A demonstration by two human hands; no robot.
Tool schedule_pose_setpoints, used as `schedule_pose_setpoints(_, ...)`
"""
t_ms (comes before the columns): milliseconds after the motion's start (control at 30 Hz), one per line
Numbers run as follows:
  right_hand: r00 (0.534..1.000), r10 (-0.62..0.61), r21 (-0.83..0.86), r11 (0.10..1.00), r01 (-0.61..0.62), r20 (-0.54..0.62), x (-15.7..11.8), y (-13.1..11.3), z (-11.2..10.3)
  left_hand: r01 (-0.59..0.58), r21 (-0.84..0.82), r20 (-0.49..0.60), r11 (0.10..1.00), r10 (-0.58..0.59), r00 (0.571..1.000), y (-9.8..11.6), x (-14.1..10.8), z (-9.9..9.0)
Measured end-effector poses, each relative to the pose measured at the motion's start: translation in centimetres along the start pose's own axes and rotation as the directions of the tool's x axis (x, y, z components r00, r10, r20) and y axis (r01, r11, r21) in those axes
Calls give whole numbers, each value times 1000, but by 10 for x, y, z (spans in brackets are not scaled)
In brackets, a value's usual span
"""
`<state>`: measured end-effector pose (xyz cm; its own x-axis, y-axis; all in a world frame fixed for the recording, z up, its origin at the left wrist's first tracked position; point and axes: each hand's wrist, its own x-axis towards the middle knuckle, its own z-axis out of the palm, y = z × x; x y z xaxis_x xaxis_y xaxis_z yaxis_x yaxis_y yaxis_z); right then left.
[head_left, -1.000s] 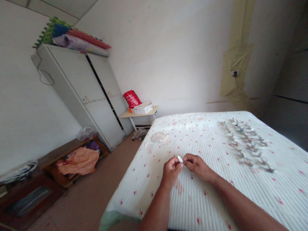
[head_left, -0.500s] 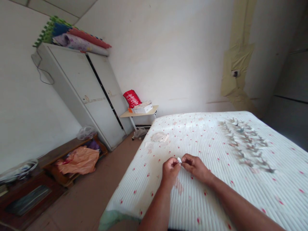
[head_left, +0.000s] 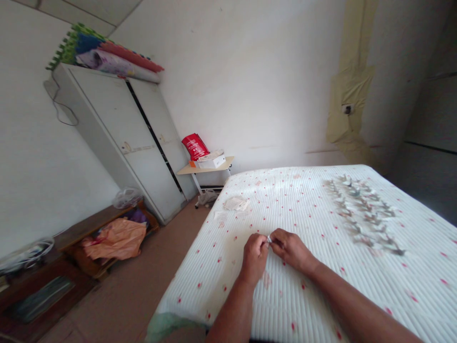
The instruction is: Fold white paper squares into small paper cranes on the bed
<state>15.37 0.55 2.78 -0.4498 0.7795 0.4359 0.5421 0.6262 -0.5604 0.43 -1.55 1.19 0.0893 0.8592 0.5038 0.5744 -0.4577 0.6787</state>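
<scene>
A tiny folded piece of paper [head_left: 269, 239], whitish, is pinched between my two hands above the quilted bed cover [head_left: 285, 305]. My left hand [head_left: 254, 253] has its fingers closed on the paper's left side. From the right, my right hand [head_left: 291, 248] grips it with thumb and forefinger. Fingertips hide most of its shape. Several small folded paper figures [head_left: 371, 218] stand in rows on the bed to the right. Flat paper sheets [head_left: 236, 204] lie on the bed, beyond my left hand.
Behind the bed's left corner stands a small table [head_left: 226, 165] with a red bag [head_left: 195, 146] and a white box [head_left: 212, 162]. A grey cabinet [head_left: 117, 128] and a low wooden bench [head_left: 93, 220] holding an orange bag [head_left: 116, 238] are at the left.
My left hand has turned slightly, its fingers closing more around the paper. Less of the paper shows between my fingertips. The view has shifted a little.
</scene>
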Motion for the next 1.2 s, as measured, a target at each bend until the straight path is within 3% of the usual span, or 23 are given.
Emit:
schedule_pose_setpoints(267, 997, -8, 219, 976, -10, 77, 1, 6, -4, -93, 83, 48, 992, 90, 995, 3, -2, -4)
schedule_pose_setpoints(433, 982, 43, 519, 844, -133, 181, 1, 11, -6, -92, 35, 24, 995, 92, 996, 7, -1, -6)
schedule_pose_setpoints(567, 959, 65, 630, 741, -233, 277, 0, 13, -8, -29, -45, 5, 999, 29, 1000, 9, 0, -6)
schedule_pose_setpoints(767, 943, 100, 660, 691, -295, 317, 1, 15, -7, 25, -133, 33, 991, -21, 999, 8, 0, -6)
schedule_pose_setpoints(1000, 955, 95, 665, 699, -265, 281, 1, 18, -3, 106, -153, 6, 983, -107, 994, 7, 0, -4)
schedule_pose_setpoints(1200, 960, 116, 674, 690, -262, 255, 1, 17, -1, 39, -80, -46, 996, -43, 998, 7, 0, -2)
